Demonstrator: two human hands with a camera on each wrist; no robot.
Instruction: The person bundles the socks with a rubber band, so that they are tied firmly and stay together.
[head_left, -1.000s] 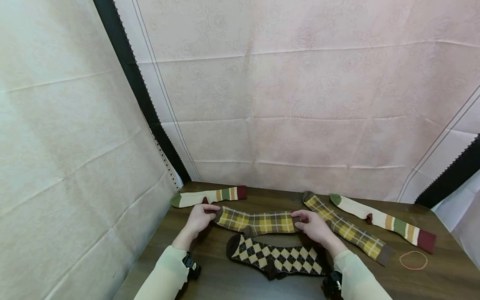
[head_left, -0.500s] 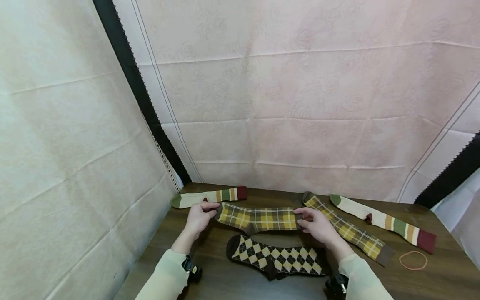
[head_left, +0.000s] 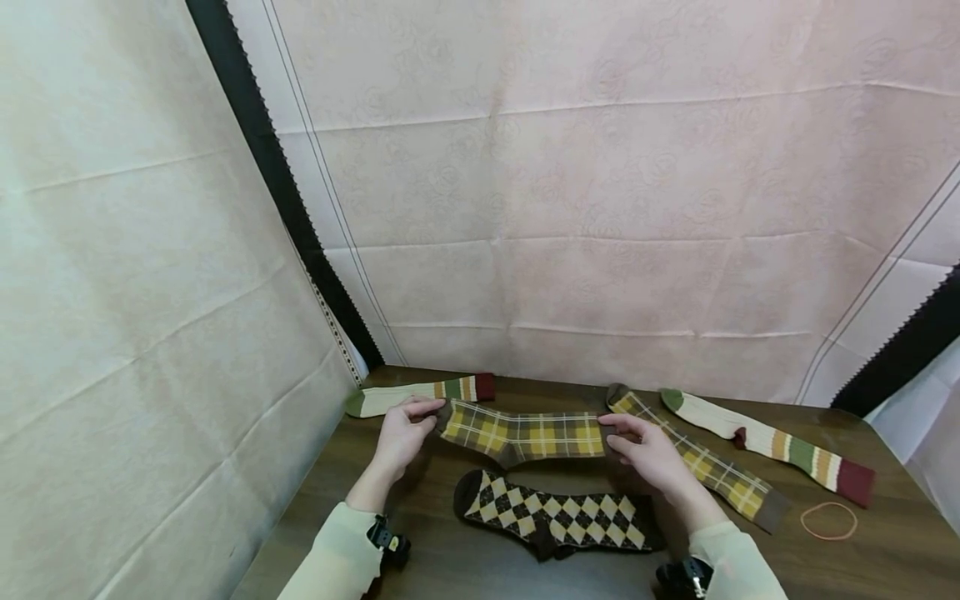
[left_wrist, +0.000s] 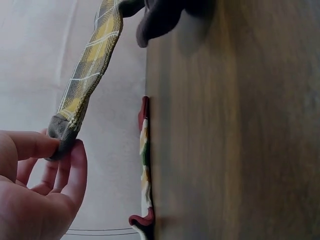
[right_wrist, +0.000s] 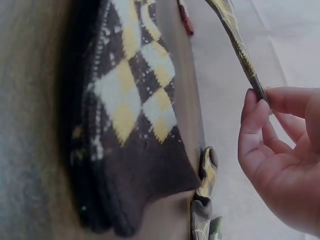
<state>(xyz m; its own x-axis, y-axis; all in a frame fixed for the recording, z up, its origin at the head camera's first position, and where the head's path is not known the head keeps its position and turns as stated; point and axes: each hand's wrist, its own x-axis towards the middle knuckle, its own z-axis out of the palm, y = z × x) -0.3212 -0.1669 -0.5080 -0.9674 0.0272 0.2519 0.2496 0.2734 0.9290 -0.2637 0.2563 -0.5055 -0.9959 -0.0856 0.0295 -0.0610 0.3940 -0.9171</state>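
One end's pinched by the left hand (head_left: pixel 403 433), the plaid sock (head_left: pixel 528 436) is held off the tabletop (head_left: pixel 465 575), and its other end's pinched by the right hand (head_left: pixel 651 457). Probably best handled lightly taut, ends level, untwisted.

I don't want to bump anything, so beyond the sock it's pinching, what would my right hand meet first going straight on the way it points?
Beyond the held plaid sock, your right hand would probably meet the pale cloth behind the table; depth is hard to judge.
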